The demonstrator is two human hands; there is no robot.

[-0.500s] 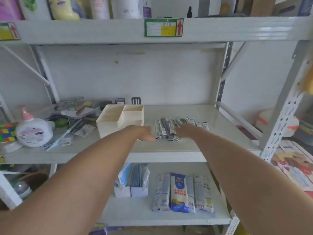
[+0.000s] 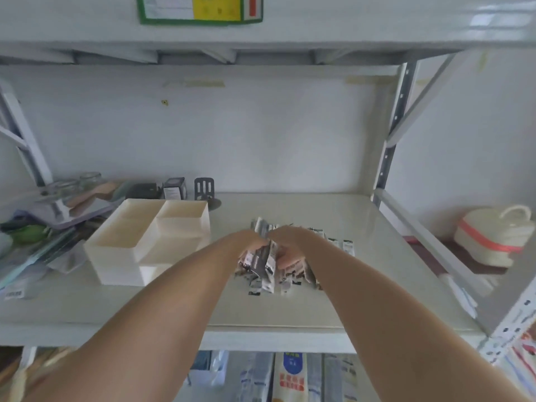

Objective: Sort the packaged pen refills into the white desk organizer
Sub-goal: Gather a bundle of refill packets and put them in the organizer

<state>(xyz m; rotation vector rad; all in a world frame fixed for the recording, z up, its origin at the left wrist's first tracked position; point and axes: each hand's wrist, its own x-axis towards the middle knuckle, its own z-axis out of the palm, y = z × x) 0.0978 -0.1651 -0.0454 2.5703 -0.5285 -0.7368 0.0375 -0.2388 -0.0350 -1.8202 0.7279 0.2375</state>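
A pile of narrow grey-and-white packaged pen refills (image 2: pixel 268 265) lies in the middle of the shelf board. My left hand (image 2: pixel 250 242) and my right hand (image 2: pixel 291 242) meet over the pile, and both close around a bunch of packets between them. A few more refill packets (image 2: pixel 339 244) lie flat just to the right of my right hand. The white desk organizer (image 2: pixel 139 242) stands to the left of the pile, with several open compartments that look empty. My forearms hide part of the pile's near edge.
Clutter is heaped at the shelf's left: glass jars (image 2: pixel 72 184), a green object (image 2: pixel 30 233), papers and a barcode label (image 2: pixel 14 293). A small dark box (image 2: pixel 174 188) and a metal bracket (image 2: pixel 204 188) stand at the back wall. A cream basket (image 2: pixel 493 236) sits at right. More packages lie below.
The view has moved closer and lower toward the shelf. Both hands have come together over the refill pile and gathered packets into a bunch, where before they lay flat at its near edge.
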